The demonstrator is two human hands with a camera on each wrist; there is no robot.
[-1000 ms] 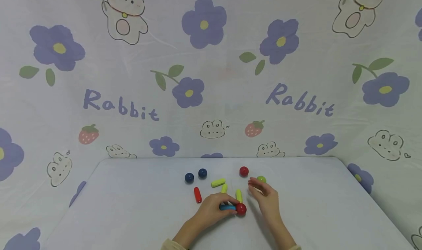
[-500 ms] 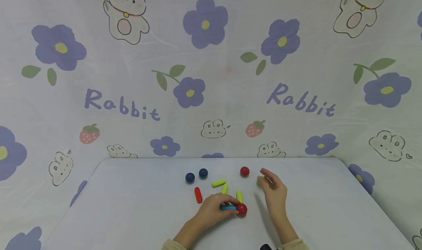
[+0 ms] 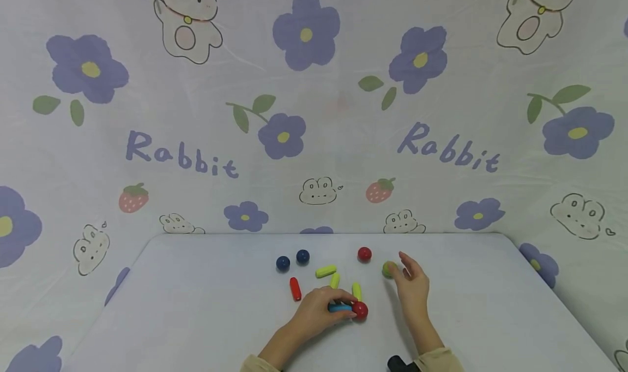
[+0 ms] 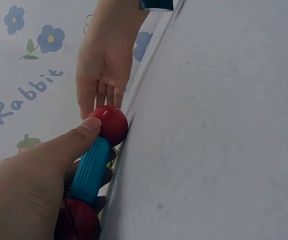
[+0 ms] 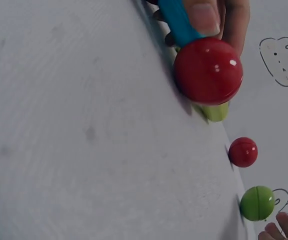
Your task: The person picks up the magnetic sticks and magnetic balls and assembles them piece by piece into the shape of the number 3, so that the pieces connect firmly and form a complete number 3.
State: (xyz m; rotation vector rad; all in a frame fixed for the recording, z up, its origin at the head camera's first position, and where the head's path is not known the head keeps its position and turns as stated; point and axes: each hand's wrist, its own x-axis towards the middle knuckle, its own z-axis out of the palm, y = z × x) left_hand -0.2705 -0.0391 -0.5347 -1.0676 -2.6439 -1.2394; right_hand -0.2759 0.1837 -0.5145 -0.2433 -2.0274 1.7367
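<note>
My left hand [image 3: 321, 308] grips a blue ribbed rod [image 3: 339, 308] with a red ball [image 3: 360, 311] on its near end. In the left wrist view a second red ball [image 4: 78, 220] shows at the rod's other end, partly behind the hand. My right hand [image 3: 412, 291] is beside a green ball [image 5: 257, 203], its fingers spread and slightly bent. From the head view the thumb overlaps the green ball; in the right wrist view a gap shows between the fingers and the ball.
Two dark blue balls [image 3: 302, 257] and another red ball [image 3: 364, 254] lie toward the table's back. Yellow-green rods [image 3: 326, 271] and a red rod [image 3: 295, 289] lie around the left hand. A patterned cloth [image 3: 338, 105] rises behind the white table [image 3: 196, 306].
My right hand has moved rightward from the middle to beside the green ball, covering it half a second ago. The left hand keeps its hold on the blue rod.
</note>
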